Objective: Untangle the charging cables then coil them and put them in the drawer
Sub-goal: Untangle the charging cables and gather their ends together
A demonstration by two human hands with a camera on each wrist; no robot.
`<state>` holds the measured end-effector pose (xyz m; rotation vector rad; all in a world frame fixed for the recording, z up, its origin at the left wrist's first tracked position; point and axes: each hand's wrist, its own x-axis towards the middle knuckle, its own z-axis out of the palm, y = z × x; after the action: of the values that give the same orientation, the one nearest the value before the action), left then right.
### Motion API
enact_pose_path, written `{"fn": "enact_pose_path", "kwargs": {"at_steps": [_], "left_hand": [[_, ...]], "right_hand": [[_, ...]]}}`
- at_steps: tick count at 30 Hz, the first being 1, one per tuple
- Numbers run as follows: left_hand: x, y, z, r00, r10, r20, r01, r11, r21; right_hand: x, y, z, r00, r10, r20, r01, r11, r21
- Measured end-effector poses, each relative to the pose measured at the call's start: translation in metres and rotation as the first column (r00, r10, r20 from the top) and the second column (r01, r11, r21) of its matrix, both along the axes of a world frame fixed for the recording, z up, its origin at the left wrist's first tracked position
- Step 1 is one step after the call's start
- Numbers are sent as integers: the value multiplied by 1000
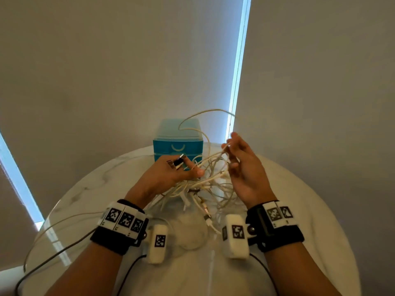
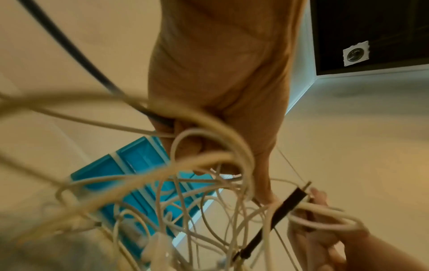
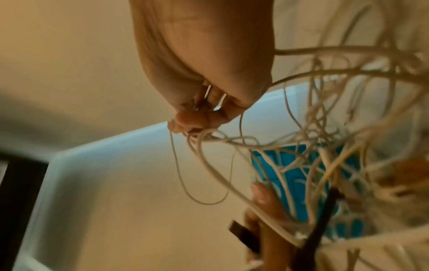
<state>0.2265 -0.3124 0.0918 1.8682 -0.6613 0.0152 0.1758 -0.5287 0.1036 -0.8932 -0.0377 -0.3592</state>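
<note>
A tangle of white charging cables hangs between my hands above the round white table. My left hand grips part of the bundle and holds a black USB plug with a metal tip between its fingers. My right hand pinches a few white strands and lifts them, and one loop arcs up over the drawer unit. The blue drawer unit stands behind the tangle with its drawers closed. From the left wrist I see curled fingers around cables. The right wrist view shows fingertips pinching thin strands.
One white cable trails off the table's left side, beside a black lead. Several plugs lie on the table under the tangle. The wall stands close behind the drawer unit.
</note>
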Motion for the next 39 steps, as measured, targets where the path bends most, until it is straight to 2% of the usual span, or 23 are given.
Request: {"fn": "enact_pose_path", "kwargs": {"at_steps": [1,2,6,11,13,17,19,22,26,29,32,35,39], "left_hand": [[3,3,-1,999,23,37,-24,999,31],[7,5,-2,997,32,70,-37,997,73],[12,12,-5,991,15,135,-54,957,285],[5,3,1,975,111,194,-137,983,123],[7,2,-2,979,62,195,-79,994,81],[3,-3,-4,992,-97,80,94,995,38],[-5,-10,-3,995,-47,92,46,999,15],[-4,-10,-2,987,93,132,-83,993,-83],[11,4,-5,957,224,183,-217,974,-56],[14,6,-10,954,155,257,-167,986,24],[17,7,-11,956,164,243,-183,981,58],[14,7,-8,951,183,249,-205,977,63],[11,6,-8,943,203,263,-227,972,61]], "right_hand": [[0,-7,0,1000,10,20,-12,996,89],[2,-11,-3,1000,0,15,-2,994,112],[6,-6,-14,998,-30,-62,29,999,-13],[6,16,-16,1000,0,7,1,986,-168],[5,21,-14,999,2,39,6,981,-193],[2,26,-12,997,-36,64,50,970,-237],[1,33,-12,993,-69,91,95,940,-328],[1,36,-11,988,-92,124,132,918,-374],[4,34,-20,996,-83,33,87,804,-588],[7,38,-30,994,-113,5,79,662,-745],[7,33,-32,993,-115,3,65,538,-840],[11,30,-34,991,-129,-24,44,502,-864],[10,31,-33,982,-152,-108,-10,535,-845]]}}
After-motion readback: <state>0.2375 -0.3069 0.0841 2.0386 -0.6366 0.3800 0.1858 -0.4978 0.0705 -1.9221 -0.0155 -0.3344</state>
